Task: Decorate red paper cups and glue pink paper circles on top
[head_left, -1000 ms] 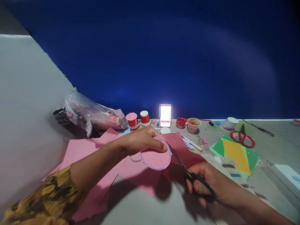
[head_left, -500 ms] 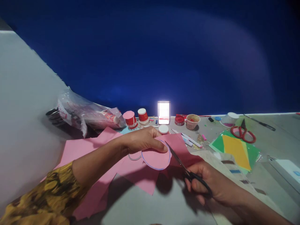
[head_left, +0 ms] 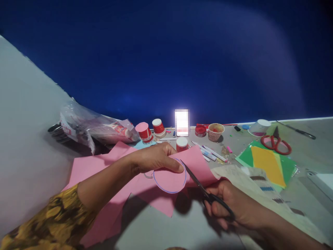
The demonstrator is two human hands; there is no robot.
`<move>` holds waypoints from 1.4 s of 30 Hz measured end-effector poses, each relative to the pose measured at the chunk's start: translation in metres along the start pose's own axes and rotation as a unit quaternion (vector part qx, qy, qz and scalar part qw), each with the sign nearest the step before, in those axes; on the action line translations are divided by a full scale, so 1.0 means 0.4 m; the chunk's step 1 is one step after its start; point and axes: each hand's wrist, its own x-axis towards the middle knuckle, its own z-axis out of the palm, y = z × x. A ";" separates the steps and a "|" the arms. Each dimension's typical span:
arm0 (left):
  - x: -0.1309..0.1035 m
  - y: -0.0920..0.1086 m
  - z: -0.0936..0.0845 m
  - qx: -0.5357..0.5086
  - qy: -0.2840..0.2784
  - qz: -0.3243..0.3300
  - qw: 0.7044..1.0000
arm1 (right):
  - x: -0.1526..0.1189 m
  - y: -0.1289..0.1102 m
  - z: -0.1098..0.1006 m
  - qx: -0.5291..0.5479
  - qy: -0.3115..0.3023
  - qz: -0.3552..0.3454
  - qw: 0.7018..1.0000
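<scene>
Pinched between thumb and fingers of my left hand (head_left: 158, 158) is a piece of pink paper (head_left: 170, 180) with a blue curved outline drawn on it. My right hand (head_left: 225, 203) is closed round the handles of black-handled scissors (head_left: 194, 177). Their blades point up and left, lying at the right edge of the outlined round part, beside my left thumb. A flap of the pink paper stretches behind the blades toward my right hand. Larger pink sheets (head_left: 104, 208) lie on the table beneath.
Red cups (head_left: 144, 133), a lit phone (head_left: 181, 123), a paint pot (head_left: 200, 131) and a paper cup (head_left: 215, 132) stand along the back. Pens (head_left: 208, 152) lie before them. Red-handled scissors (head_left: 275, 144) rest on green and yellow sheets (head_left: 267, 165). A plastic bag (head_left: 99, 125) is at left.
The outlined paper and my left thumb have shifted slightly left and the paper's round part a little down. The scissors' tips have also moved slightly left. The camera view has shifted a little.
</scene>
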 end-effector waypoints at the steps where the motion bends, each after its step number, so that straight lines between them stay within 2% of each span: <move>1: -0.001 -0.001 -0.001 0.000 0.001 -0.001 1.000 | 0.003 0.000 0.000 0.004 0.002 0.001 1.000; 10: -0.008 -0.012 -0.007 0.032 0.008 0.003 0.999 | 0.023 0.015 -0.010 -0.012 -0.014 -0.001 1.000; 16: 0.000 -0.011 -0.006 0.041 -0.002 -0.004 0.999 | 0.023 0.010 -0.013 -0.020 -0.008 0.017 1.000; 23: 0.006 -0.012 -0.008 0.051 -0.004 -0.007 0.999 | 0.022 0.006 -0.015 -0.016 -0.011 0.004 1.000; 30: 0.009 0.004 -0.009 0.052 -0.001 -0.018 0.998 | 0.025 0.000 -0.021 -0.027 -0.008 0.003 1.000; 35: 0.017 0.029 -0.021 0.052 -0.011 -0.026 0.998 | 0.037 0.016 -0.022 0.007 0.004 0.002 1.000; 38: 0.013 0.051 -0.038 0.058 -0.017 -0.011 0.998 | 0.050 0.026 -0.016 0.054 0.028 -0.014 0.998; 40: 0.001 0.055 -0.049 0.053 -0.012 0.022 0.998 | 0.061 0.026 -0.011 0.087 0.038 -0.033 0.995; 42: -0.015 0.037 -0.049 0.031 0.023 0.074 0.997 | 0.073 0.022 -0.006 0.098 0.041 -0.066 0.992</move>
